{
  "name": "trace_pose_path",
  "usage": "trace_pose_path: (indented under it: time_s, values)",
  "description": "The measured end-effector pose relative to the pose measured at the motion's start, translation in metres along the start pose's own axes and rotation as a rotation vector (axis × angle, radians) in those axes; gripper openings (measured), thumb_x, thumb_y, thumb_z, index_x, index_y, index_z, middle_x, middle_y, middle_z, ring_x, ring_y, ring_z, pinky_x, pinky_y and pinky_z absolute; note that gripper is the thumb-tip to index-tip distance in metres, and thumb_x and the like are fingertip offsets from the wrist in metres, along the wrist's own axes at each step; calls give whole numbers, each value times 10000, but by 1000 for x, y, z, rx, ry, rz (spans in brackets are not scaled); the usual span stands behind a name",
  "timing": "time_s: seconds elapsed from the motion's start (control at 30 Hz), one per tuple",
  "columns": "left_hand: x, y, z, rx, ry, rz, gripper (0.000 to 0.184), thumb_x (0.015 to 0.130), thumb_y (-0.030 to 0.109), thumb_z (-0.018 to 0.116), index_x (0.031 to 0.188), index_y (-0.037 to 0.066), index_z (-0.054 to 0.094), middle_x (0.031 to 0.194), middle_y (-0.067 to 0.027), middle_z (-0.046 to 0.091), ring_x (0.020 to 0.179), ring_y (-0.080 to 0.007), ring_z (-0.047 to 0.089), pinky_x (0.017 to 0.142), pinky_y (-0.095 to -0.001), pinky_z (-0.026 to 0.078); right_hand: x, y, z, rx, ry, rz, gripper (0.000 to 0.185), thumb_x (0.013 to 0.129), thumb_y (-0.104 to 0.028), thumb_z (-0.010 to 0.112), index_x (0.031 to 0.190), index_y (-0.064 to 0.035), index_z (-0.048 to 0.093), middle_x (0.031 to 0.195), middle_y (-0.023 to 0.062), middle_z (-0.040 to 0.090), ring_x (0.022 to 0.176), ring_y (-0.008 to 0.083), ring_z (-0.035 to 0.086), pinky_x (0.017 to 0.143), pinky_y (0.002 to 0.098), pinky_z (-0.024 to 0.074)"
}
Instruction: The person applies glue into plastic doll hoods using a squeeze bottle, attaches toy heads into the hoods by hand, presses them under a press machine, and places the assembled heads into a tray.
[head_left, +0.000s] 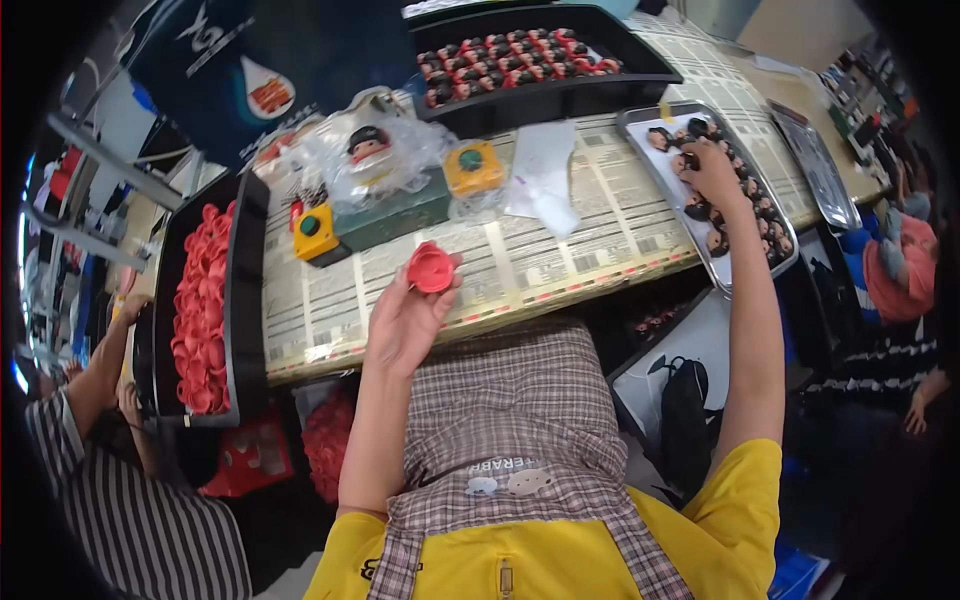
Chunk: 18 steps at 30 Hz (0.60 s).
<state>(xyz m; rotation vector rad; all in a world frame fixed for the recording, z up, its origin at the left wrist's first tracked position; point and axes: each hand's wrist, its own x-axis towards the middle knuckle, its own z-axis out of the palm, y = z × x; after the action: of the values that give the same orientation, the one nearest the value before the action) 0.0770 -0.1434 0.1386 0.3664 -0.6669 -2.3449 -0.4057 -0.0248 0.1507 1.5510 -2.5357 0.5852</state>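
Observation:
My left hand [405, 322] holds up a red, hollow, cup-like plastic piece [431, 268] over the front edge of the table, fingers and thumb around it. Out to the right, my right hand [714, 178] is down in a shiny metal tray [722, 268]. Its fingers are curled onto a small black-haired doll head [686, 162], and their tips are partly hidden. Several similar doll heads [765, 212] lie in the tray, mostly along its right side.
A black bin of red pieces [203, 320] stands at left. Behind are yellow button boxes [316, 235], a plastic-wrapped doll head [368, 145] on a green block [395, 215], white paper [540, 170], and a black tray [550, 95] of rowed heads. Other people sit at both sides.

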Motion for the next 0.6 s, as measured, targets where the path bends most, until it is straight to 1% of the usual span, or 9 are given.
trace_pose_path:
  time_s: [0.07, 0.13, 0.2, 0.23, 0.27, 0.33, 0.43, 0.5, 0.6]
  values:
    - [-3, -4, 7, 19, 41, 11, 466, 998, 270, 444, 1344, -33, 367, 1297, -267, 477, 1064, -308, 591, 875, -340, 541, -8, -15, -3, -129, 131, -19, 430, 690, -28, 713, 1112, -8, 630, 1053, 176, 607, 975, 322, 592, 849, 382, 469]
    - [-6, -7, 6, 32, 40, 15, 472, 997, 273, 446, 1348, -34, 370, 1296, -266, 480, 1081, -310, 588, 890, -342, 537, -27, -72, -23, 56, 236, -71, 430, 700, -48, 716, 1116, -4, 618, 1017, 165, 604, 950, 341, 573, 830, 399, 464]
    - [-8, -10, 8, 62, 52, 30, 476, 994, 272, 452, 1356, -25, 372, 1291, -268, 483, 1094, -313, 583, 901, -351, 532, -62, -159, -45, 367, 219, -72, 435, 711, -33, 704, 1131, 0, 595, 994, 151, 588, 910, 324, 564, 824, 374, 452]
    - [-8, -10, 9, 80, 51, 34, 477, 993, 272, 455, 1361, -21, 372, 1289, -269, 484, 1101, -315, 581, 906, -355, 530, -78, -190, -42, 438, 231, -169, 436, 716, -25, 697, 1136, 4, 585, 1000, 150, 577, 902, 318, 558, 822, 367, 450]
    - [-10, -11, 9, 93, 53, 38, 473, 991, 267, 465, 1367, -7, 379, 1284, -226, 502, 1115, -301, 575, 920, -362, 519, -95, -218, -39, 508, 241, -263, 436, 721, -18, 689, 1142, 7, 574, 1007, 149, 566, 894, 311, 552, 820, 361, 449]
    - [-12, -13, 7, 119, 49, 47, 467, 986, 256, 483, 1379, 20, 392, 1274, -140, 536, 1142, -274, 565, 947, -376, 498, -123, -267, -26, 609, 170, -329, 440, 720, -7, 692, 1142, 8, 567, 1029, 156, 553, 900, 313, 542, 811, 377, 447]
    - [-21, -10, 10, 175, 40, 70, 456, 989, 241, 481, 1395, 54, 388, 1287, -115, 529, 1148, -243, 559, 943, -373, 492, -146, -309, -9, 641, 163, -380, 459, 702, -2, 710, 1140, 0, 574, 1022, 152, 544, 892, 311, 532, 765, 390, 446]
    - [-25, -9, 8, 179, 11, 82, 457, 992, 235, 477, 1403, 61, 381, 1291, -109, 524, 1153, -226, 552, 938, -369, 491, -151, -321, -2, 643, 152, -382, 465, 699, -4, 713, 1143, -1, 574, 1017, 147, 539, 868, 298, 528, 734, 382, 443]
    - [-28, -10, 3, 191, -19, 93, 454, 994, 208, 470, 1410, 56, 368, 1284, -98, 524, 1143, -194, 548, 927, -357, 492, -151, -327, 4, 639, 141, -412, 464, 702, -7, 712, 1145, -2, 573, 1023, 147, 538, 866, 298, 528, 736, 382, 445]
